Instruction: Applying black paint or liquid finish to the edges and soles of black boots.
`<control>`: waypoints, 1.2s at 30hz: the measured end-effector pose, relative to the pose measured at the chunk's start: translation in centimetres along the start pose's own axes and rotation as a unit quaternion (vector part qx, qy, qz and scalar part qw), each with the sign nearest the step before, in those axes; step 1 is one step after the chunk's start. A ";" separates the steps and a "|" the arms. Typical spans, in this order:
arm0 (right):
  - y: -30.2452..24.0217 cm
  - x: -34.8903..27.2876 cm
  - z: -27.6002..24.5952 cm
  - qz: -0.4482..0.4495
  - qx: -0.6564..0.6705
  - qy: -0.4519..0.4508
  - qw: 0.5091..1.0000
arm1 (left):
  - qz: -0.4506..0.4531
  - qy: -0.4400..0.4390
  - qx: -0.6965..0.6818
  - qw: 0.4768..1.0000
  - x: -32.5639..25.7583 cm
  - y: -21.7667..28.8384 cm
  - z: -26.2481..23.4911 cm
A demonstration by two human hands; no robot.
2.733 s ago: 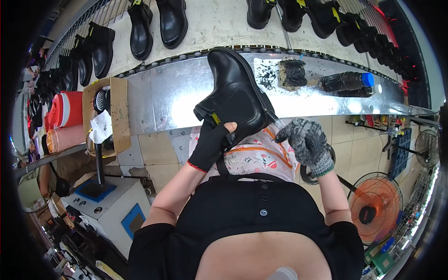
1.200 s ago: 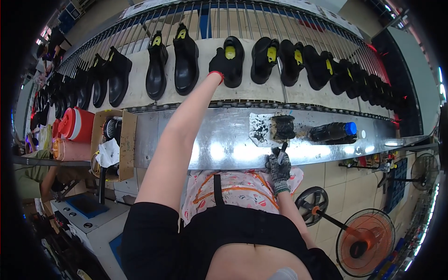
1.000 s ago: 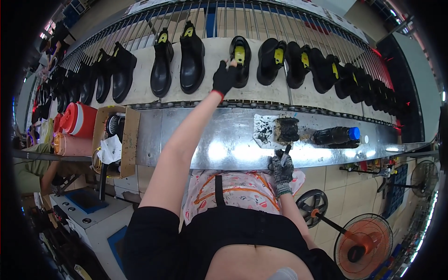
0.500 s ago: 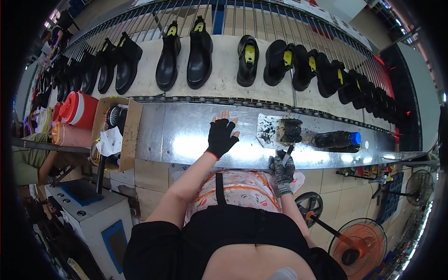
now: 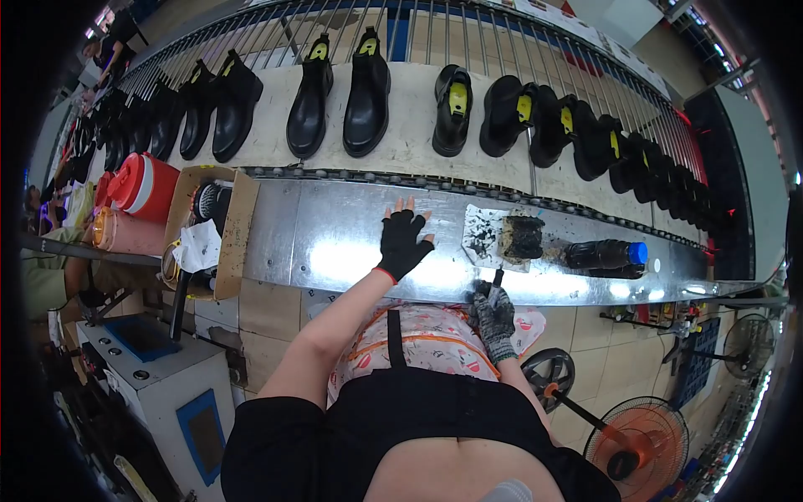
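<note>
My left hand, in a black fingerless glove, hovers flat over the shiny metal bench with its fingers spread and nothing in it. My right hand, in a grey knit glove, grips a small black brush at the bench's near edge. Just beyond it lies a stained board with a dirty black pot on it. On the pale belt behind the bench stand several black ankle boots; the nearest boot is straight ahead of my left hand.
A dark bottle with a blue cap lies on the bench at the right. A cardboard box with rags and a red cooler stand at the left. An orange floor fan and a grey machine stand below.
My left hand set a black boot on the belt, let go and drew back down to the bench. My right hand stayed at the bench edge with the brush.
</note>
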State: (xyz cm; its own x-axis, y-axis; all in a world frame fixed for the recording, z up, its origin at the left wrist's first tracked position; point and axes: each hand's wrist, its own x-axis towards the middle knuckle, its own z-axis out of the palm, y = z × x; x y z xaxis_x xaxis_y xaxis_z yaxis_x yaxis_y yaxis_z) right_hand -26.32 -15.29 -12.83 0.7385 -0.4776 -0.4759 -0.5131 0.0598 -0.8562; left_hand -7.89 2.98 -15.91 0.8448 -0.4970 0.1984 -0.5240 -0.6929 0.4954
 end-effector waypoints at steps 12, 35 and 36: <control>-1.9 2.9 1.0 -0.201 -0.286 0.090 0.932 | -0.109 -0.041 -0.267 0.957 12.1 1.6 3.0; -1.6 2.7 1.1 -0.261 -0.339 0.098 0.898 | -0.003 -0.099 -0.226 0.969 9.4 4.0 1.9; -1.7 2.5 1.2 -0.259 -0.338 0.100 0.899 | 0.087 -0.075 -0.136 0.984 7.7 4.4 1.8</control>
State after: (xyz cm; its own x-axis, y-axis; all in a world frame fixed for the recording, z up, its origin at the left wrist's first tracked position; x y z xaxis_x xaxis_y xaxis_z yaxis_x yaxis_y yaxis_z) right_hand -23.06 -15.56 -12.85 0.8966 -0.4393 0.0554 -0.3204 -0.7302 -0.6035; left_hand -3.92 -4.84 -13.76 0.7091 -0.6809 0.1829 -0.5933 -0.4361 0.6766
